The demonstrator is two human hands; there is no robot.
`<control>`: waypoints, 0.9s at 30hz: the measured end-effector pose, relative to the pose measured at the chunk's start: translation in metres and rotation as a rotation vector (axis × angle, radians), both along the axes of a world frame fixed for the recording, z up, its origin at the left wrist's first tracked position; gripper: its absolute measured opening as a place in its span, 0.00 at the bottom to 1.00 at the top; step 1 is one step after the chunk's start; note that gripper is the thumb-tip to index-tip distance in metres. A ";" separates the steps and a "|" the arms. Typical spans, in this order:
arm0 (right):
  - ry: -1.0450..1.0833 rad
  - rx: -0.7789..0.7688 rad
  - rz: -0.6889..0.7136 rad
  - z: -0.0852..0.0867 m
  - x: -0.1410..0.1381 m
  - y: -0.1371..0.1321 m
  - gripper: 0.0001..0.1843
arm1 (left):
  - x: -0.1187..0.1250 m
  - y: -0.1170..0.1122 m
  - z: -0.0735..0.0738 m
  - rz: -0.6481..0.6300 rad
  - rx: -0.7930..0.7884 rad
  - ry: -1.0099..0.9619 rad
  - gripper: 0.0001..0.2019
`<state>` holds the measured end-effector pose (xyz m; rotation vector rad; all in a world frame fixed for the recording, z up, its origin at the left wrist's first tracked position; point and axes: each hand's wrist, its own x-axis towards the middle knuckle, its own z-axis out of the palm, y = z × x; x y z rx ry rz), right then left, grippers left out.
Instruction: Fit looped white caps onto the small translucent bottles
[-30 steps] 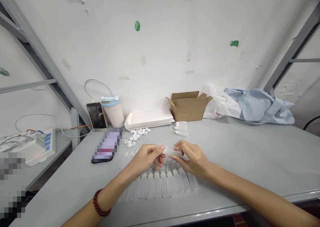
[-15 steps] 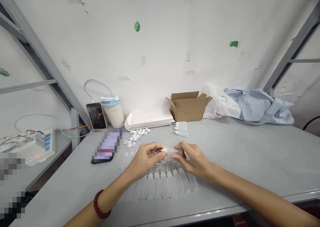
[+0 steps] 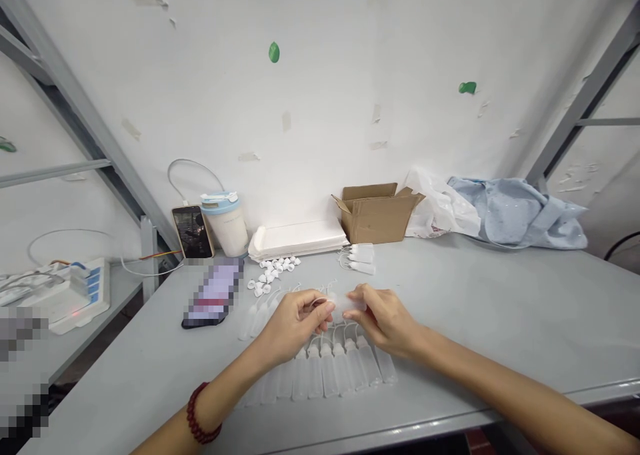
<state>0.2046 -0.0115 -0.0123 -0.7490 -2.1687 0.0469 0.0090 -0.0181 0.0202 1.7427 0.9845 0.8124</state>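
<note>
- Left hand [image 3: 295,321] and right hand [image 3: 383,318] met over the grey surface [image 3: 500,308], both on one small translucent plastic bottle [image 3: 349,301].
- Right grip was closed: thumb and fingers pinched round the bottle body, which lay sideways.
- Left grip was closed too, fingertips [image 3: 325,306] pinching the bottle's left end; a thin white loop showed there, detail too small to tell.
- The bottle was held clear of the surface, between the two grips.
- Right under the grips, a row of translucent plastic bottles [image 3: 330,371] lay side by side on the surface, necks pointing away from the person.
- Beyond the left grip and a bit to its left: a loose pile of small white caps [image 3: 273,271].
- Straight beyond the grips: three capped white bottles [image 3: 361,258], then an open brown cardboard box [image 3: 377,215].
- A stack of white foam trays [image 3: 297,238] sat left of that box.
- Left of the left grip: a dark flat phone [image 3: 213,295], screen blurred.
- A red bead bracelet [image 3: 200,415] was on the left wrist.
- Far off to the right of the right grip: crumpled light blue cloth [image 3: 520,211].
</note>
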 end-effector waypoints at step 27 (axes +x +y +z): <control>0.006 -0.202 0.006 -0.001 -0.001 0.000 0.13 | 0.000 -0.003 -0.003 -0.010 0.063 0.196 0.20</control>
